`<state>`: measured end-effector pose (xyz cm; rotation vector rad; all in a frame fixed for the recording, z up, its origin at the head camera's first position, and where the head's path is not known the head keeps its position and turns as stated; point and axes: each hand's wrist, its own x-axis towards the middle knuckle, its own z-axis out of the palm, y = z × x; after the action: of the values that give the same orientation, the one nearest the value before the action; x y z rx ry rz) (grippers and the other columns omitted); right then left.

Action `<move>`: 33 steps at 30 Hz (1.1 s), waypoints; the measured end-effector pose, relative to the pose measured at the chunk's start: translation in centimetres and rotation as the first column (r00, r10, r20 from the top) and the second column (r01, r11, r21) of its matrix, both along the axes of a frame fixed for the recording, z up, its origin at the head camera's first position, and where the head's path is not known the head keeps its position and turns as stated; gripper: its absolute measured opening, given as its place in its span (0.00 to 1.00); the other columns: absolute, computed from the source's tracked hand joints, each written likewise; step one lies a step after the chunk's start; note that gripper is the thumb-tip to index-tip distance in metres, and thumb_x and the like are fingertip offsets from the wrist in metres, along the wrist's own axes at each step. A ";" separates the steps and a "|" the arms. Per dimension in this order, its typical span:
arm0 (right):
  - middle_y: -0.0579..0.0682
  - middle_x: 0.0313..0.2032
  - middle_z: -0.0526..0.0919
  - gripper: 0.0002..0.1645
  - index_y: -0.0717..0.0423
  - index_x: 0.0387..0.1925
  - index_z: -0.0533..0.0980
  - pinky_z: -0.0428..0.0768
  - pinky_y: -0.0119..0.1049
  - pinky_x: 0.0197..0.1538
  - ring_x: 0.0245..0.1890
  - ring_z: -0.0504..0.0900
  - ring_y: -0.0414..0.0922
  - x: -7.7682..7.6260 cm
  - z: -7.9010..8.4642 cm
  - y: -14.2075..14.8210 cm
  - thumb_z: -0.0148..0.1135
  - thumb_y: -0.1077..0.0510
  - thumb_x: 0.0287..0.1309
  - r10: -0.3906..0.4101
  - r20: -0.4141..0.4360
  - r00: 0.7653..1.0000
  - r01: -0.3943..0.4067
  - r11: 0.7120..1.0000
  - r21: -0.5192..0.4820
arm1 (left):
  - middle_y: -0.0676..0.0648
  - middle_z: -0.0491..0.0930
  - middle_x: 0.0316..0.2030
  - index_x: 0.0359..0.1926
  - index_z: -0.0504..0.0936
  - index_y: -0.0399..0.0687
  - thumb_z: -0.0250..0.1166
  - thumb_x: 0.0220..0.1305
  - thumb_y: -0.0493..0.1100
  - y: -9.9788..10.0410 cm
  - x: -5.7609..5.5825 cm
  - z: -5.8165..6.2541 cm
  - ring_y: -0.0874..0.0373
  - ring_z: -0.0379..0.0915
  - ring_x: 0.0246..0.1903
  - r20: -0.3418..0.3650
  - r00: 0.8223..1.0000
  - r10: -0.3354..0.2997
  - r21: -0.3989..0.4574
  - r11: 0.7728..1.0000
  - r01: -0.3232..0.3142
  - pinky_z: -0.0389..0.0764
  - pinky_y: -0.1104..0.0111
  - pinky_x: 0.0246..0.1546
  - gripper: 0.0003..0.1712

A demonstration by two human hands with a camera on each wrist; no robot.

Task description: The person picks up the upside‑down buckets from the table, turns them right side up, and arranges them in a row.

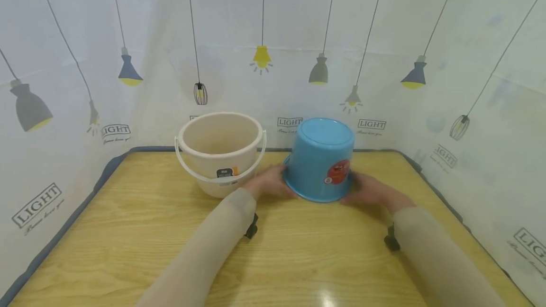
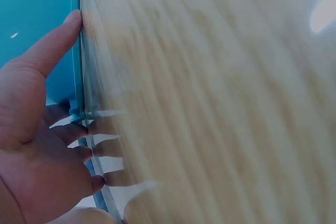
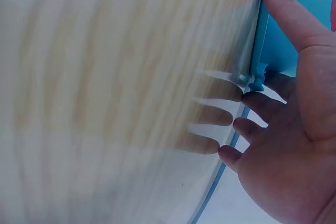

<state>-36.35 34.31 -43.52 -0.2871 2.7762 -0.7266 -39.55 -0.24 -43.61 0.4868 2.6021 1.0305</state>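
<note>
A light blue bucket [image 1: 317,165] stands upside down on the wooden table, its base facing up and a round red sticker on its front. My left hand [image 1: 273,181] rests against its left side at the rim. Against the rim's right side lies my right hand [image 1: 368,188]. In the left wrist view, the left hand [image 2: 37,129] has its thumb laid along the blue rim, with the other fingers spread and reaching down to the table. Much the same holds for the right hand [image 3: 283,114] in the right wrist view. The bucket's inside is hidden.
Left of the blue bucket stands an upright cream bucket [image 1: 219,155], its white handle hanging down in front. The wooden table [image 1: 298,259] has a dark blue edge. Behind and at both sides hangs a pale sheet [image 1: 239,22] printed with lamps.
</note>
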 end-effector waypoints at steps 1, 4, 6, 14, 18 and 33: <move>0.68 0.87 0.50 0.80 0.59 0.89 0.45 0.51 0.72 0.85 0.86 0.49 0.72 0.0 0.0 -0.1 0.82 0.30 0.53 0.004 0.002 1.000 -0.004 1.000 -0.006 | 0.40 0.56 0.87 0.88 0.57 0.48 0.88 0.54 0.52 0.0 -0.1 -0.1 0.38 0.48 0.87 0.005 1.000 0.002 0.010 1.000 -0.002 0.53 0.40 0.88 0.68; 0.68 0.87 0.51 0.79 0.58 0.89 0.46 0.52 0.72 0.85 0.86 0.50 0.72 -0.1 -0.1 -0.2 0.83 0.31 0.54 0.003 0.002 1.000 -0.003 1.000 -0.019 | 0.40 0.59 0.86 0.87 0.58 0.47 0.87 0.55 0.49 0.1 -0.1 -0.3 0.39 0.55 0.86 0.011 1.000 0.002 0.042 0.999 -0.002 0.58 0.43 0.87 0.66; 0.69 0.86 0.51 0.78 0.59 0.89 0.46 0.52 0.73 0.84 0.85 0.50 0.73 -0.1 -0.1 -0.3 0.82 0.32 0.54 0.006 -0.005 1.000 -0.007 1.000 -0.017 | 0.40 0.60 0.86 0.87 0.58 0.47 0.87 0.56 0.48 0.1 -0.1 -0.4 0.39 0.57 0.85 0.008 1.000 -0.001 0.060 0.998 0.000 0.60 0.44 0.86 0.65; 0.65 0.87 0.53 0.78 0.55 0.89 0.48 0.51 0.72 0.85 0.86 0.51 0.70 0.2 -0.2 -0.2 0.81 0.28 0.54 -0.012 -0.017 1.000 0.012 1.000 -0.023 | 0.39 0.62 0.85 0.86 0.60 0.44 0.86 0.57 0.49 -0.2 0.5 -0.2 0.39 0.59 0.84 -0.027 1.000 0.001 0.091 0.996 0.002 0.62 0.45 0.86 0.63; 0.65 0.87 0.53 0.78 0.55 0.89 0.47 0.50 0.71 0.85 0.86 0.52 0.70 0.3 0.3 0.1 0.78 0.25 0.54 -0.007 -0.023 1.000 0.007 1.000 -0.023 | 0.40 0.62 0.85 0.86 0.60 0.44 0.85 0.59 0.50 -0.7 0.3 0.1 0.40 0.59 0.84 -0.034 0.999 -0.012 0.127 0.992 0.017 0.63 0.45 0.85 0.62; 0.61 0.85 0.59 0.72 0.50 0.88 0.56 0.58 0.72 0.83 0.85 0.56 0.70 0.7 0.4 1.5 0.73 0.19 0.56 -0.039 -0.095 0.995 0.026 0.991 -0.129 | 0.44 0.67 0.83 0.87 0.60 0.50 0.83 0.61 0.58 -1.3 1.1 0.7 0.44 0.64 0.82 0.002 1.000 0.005 0.302 0.953 -0.005 0.70 0.49 0.82 0.61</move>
<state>-35.60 35.78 -43.08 -0.3103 2.8364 -0.9240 -38.43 -1.58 -42.93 0.5487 2.4536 1.4397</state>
